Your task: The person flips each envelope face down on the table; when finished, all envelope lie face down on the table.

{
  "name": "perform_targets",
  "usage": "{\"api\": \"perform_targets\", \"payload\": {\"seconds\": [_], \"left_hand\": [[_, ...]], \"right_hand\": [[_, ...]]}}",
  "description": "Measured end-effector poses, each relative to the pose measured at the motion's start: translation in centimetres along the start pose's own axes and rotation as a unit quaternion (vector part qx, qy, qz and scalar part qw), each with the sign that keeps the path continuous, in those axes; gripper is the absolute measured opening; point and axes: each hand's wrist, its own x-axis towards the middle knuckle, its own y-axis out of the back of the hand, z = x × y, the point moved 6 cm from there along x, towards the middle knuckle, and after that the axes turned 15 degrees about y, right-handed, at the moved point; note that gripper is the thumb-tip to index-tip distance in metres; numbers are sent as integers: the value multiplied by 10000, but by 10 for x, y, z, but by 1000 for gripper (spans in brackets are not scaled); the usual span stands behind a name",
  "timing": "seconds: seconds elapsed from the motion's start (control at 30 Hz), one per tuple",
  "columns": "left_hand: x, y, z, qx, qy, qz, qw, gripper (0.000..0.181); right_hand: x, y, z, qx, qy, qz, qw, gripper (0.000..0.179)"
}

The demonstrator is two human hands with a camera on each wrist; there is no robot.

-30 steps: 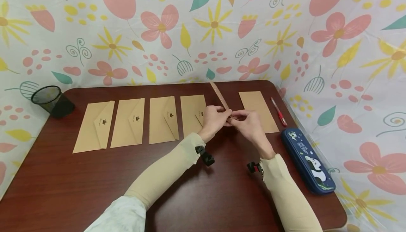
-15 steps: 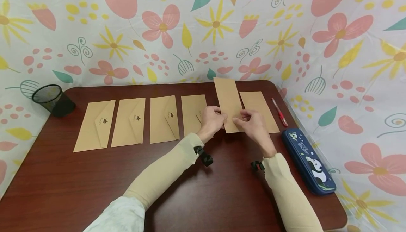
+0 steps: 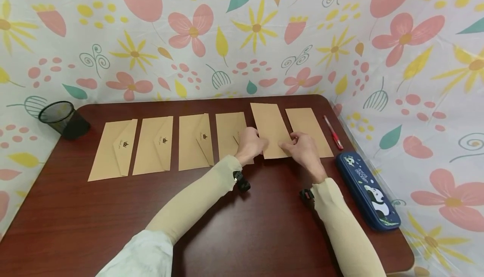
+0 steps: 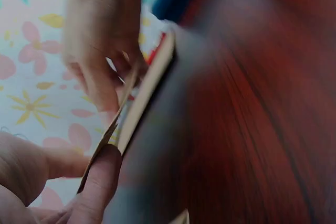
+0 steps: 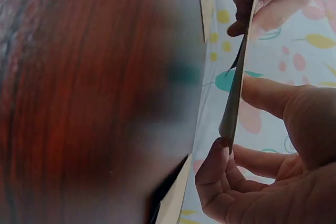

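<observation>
Both hands hold one kraft paper envelope (image 3: 270, 127) by its two long sides near the lower end, its plain face up in the head view. My left hand (image 3: 251, 146) pinches the left edge, and in the left wrist view its thumb (image 4: 102, 179) presses one face. On the opposite edge my right hand (image 3: 303, 151) pinches with thumb and fingers. The right wrist view shows the held envelope (image 5: 239, 87) almost edge-on, above the table. To its right lies another plain-side-up envelope (image 3: 310, 130); to its left, an envelope (image 3: 228, 132) is partly covered by my left hand.
Further left on the brown table (image 3: 211, 226) lie more envelopes (image 3: 193, 142) with flaps showing and small crown prints. A black mesh pen cup (image 3: 64, 119) leans at the far left. On the right are a red pen (image 3: 333, 134) and a blue panda pencil case (image 3: 366, 191).
The held envelope has turned from edge-on to plain face up, then come down closer to the table. My hands have moved apart to its two sides.
</observation>
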Motion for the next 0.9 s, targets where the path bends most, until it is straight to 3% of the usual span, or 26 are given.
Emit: {"api": "perform_targets", "payload": {"seconds": [0.13,0.27,0.3,0.4,0.73,0.9], "left_hand": [[-1,-3,4,876,126,-42,9961,39],[29,-21,-6,1468,-90,-15,9891,32],[36,-26,-8,1561,-220,2,9875,32],[50,-34,-12,1773,-479,20,9830,31],[58,-42,-11,2379,-635,184,9690,31],[60,-44,-11,2592,-744,275,9626,36]], "right_hand": [[17,-16,35,-75,-222,-99,9997,71],[39,-39,87,-303,-363,-170,9987,73],[41,-41,91,-338,-422,-207,9983,72],[43,-46,97,-453,-445,-296,9975,70],[43,-49,90,-789,-379,-328,9956,56],[47,-52,95,-1088,-228,-323,9933,41]]}}
